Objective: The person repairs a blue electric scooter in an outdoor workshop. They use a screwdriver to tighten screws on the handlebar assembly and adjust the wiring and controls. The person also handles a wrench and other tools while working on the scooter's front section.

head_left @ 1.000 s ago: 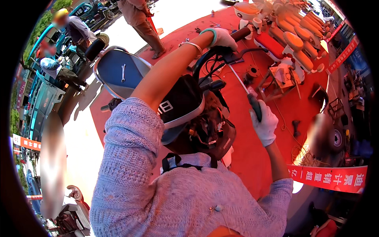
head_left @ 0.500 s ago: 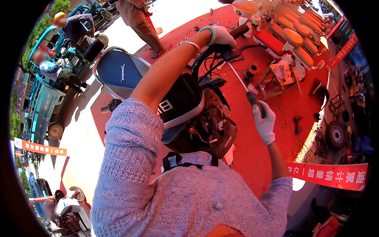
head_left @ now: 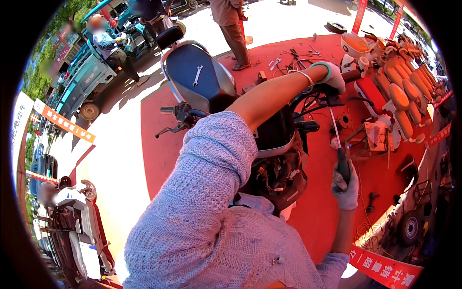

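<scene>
My gloved left hand (head_left: 331, 77) grips the scooter's handlebar (head_left: 351, 75) near a black lever (head_left: 361, 100) and cables, its fingertips partly hidden. My gloved right hand (head_left: 344, 190) is wrapped round the dark handle of a long screwdriver (head_left: 342, 161), whose shaft runs up to the underside of the lever mount; the exact tip contact is unclear. Below my left arm are a black scooter panel (head_left: 274, 125) and exposed wiring (head_left: 276, 176). A silver wrench (head_left: 198, 74) lies on the dark blue seat (head_left: 214, 86) at upper left.
Loose tools (head_left: 298, 60) lie on the red mat (head_left: 159, 139). Orange-seated scooters (head_left: 399, 96) and a wooden stool (head_left: 375, 137) stand right. People (head_left: 228, 29) are near a teal cargo tricycle (head_left: 86, 77). A parked scooter (head_left: 79, 226) stands lower left; a wheel (head_left: 410, 226) sits right.
The view has swung, so the scooter and both my hands appear further right and somewhat lower. Both hands keep their grips. People by the tricycle have shifted.
</scene>
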A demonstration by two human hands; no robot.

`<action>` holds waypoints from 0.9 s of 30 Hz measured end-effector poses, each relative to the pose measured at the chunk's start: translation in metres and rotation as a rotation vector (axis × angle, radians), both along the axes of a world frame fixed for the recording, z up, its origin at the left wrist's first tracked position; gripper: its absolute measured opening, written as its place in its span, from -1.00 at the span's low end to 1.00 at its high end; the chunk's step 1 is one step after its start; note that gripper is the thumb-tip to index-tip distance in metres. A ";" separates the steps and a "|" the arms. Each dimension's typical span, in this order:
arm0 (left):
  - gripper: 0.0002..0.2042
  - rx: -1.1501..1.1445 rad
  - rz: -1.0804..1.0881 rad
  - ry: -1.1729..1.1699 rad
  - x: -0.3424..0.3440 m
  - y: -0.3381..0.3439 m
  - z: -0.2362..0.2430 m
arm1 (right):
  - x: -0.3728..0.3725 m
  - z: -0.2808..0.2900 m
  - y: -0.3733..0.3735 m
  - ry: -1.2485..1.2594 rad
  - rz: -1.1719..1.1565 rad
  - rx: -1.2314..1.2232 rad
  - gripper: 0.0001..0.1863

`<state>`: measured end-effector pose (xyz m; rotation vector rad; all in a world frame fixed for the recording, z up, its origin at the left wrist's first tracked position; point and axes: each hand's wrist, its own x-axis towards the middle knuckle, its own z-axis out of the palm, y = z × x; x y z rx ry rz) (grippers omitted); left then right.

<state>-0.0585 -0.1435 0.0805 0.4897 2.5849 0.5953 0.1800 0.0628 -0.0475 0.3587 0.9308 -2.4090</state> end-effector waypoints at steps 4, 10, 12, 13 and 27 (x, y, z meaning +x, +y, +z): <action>-0.66 -0.060 -0.107 0.044 0.000 0.006 0.003 | 0.008 -0.008 0.004 0.254 -0.105 0.301 -0.62; -0.76 -0.018 -0.088 0.005 0.000 0.001 -0.002 | 0.001 -0.029 0.000 1.216 -0.457 1.679 -0.60; -0.77 0.004 -0.073 0.043 -0.006 0.003 -0.009 | 0.005 -0.032 0.007 1.196 -0.391 1.568 -0.61; -0.75 -0.007 -0.096 -0.031 -0.018 0.007 -0.015 | 0.006 -0.031 0.010 0.972 -0.266 1.259 -0.61; -0.60 -0.055 -0.099 0.083 -0.011 0.008 -0.011 | 0.006 -0.030 0.020 0.401 -0.171 0.359 -0.66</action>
